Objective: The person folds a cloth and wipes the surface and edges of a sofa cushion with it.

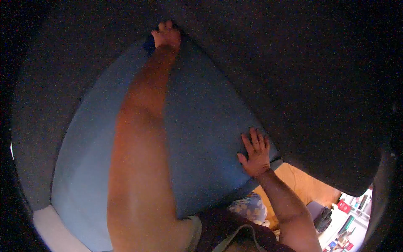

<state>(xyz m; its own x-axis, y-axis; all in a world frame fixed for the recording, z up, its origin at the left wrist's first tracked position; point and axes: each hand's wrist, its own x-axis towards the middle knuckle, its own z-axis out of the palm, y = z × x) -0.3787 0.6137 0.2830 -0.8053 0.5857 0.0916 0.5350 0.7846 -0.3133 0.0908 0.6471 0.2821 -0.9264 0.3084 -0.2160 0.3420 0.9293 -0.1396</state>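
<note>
My left hand (166, 37) reaches to the far corner of a broad blue-grey surface (205, 113) that looks fabric-covered. Its fingers are bent, and a dark blue patch (148, 44), perhaps cloth, shows beside and under it. What the fingers grip there is hard to make out in the dim light. Nearer to me, my right hand (255, 153) lies flat on the same surface by its right edge, fingers spread, holding nothing.
Dark grey panels (302, 88) border the surface on both sides and meet at the far corner. A pale edge piece (58, 229) is at lower left. At lower right are a wooden floor (308, 185), a patterned fabric (252, 208), a black bag (323, 219) and white shelving (354, 231) with several items.
</note>
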